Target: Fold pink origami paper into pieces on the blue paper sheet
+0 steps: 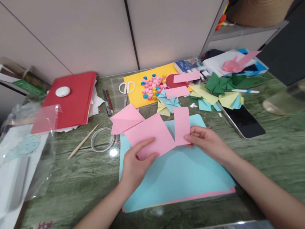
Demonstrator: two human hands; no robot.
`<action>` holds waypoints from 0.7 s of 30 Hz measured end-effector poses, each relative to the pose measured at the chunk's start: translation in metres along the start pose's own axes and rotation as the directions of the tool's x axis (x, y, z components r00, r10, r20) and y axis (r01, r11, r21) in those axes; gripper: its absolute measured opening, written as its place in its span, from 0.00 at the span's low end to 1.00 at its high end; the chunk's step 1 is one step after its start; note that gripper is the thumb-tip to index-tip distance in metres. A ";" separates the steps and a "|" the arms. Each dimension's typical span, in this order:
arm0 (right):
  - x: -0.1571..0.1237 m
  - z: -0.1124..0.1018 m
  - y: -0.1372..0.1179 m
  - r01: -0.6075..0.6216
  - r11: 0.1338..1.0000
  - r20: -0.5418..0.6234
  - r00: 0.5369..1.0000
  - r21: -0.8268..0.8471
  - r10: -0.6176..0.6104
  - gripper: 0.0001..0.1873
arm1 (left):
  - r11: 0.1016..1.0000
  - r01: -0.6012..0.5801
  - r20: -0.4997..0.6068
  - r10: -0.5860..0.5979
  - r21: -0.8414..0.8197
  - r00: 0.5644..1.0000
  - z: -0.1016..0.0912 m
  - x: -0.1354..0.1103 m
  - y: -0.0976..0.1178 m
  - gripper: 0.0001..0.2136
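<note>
A matte, straight-edged pink sheet [151,133] lies slanted across the far part of the smooth blue paper stack [176,178]. A narrow pink strip [182,125] stands out over the stack's far edge, a V-shaped gap between it and the sheet. The left hand [137,164] reaches in over the stack's left side, its grip wide, thumb and forefinger spread on the sheet. The right hand [205,141], over the stack's right side, has a narrow grip, pinching the strip's lower edge with fingers curled. Past the stack's far left corner lies creased pink paper [127,118]; left of the stack, a round tape roll [92,143] and a tapered wooden stick [83,141]; to its right, a glassy phone [245,120]. The table [81,188] is streaked green.
</note>
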State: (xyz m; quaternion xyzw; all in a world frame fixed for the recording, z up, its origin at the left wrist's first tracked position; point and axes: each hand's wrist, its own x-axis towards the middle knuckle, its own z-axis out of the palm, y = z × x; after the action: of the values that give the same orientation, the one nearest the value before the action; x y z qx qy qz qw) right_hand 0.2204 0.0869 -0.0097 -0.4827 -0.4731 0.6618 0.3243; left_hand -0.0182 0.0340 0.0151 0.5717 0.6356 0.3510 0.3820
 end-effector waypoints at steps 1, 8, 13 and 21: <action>0.000 0.000 0.000 0.002 1.000 0.000 1.000 -0.003 -0.002 0.10 | 1.000 0.000 -0.002 0.000 -0.003 1.000 0.000 0.000 0.000 0.16; 0.000 -0.001 0.000 0.002 1.000 -0.008 1.000 -0.026 -0.002 0.11 | 1.000 -0.003 -0.004 0.003 -0.003 1.000 0.000 0.000 0.000 0.16; 0.000 -0.001 -0.001 0.013 0.999 0.001 1.000 -0.031 -0.013 0.11 | 1.000 0.008 -0.006 -0.008 0.004 1.000 0.000 0.001 0.001 0.16; 0.001 -0.002 -0.001 0.016 1.000 -0.021 1.000 -0.015 -0.016 0.11 | 1.000 -0.007 -0.016 0.008 0.017 1.000 -0.002 0.001 0.000 0.16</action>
State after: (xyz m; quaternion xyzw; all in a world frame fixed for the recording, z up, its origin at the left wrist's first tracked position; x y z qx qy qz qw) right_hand 0.2225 0.0884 -0.0096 -0.4883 -0.4784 0.6506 0.3307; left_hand -0.0199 0.0351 0.0155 0.5745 0.6395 0.3516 0.3706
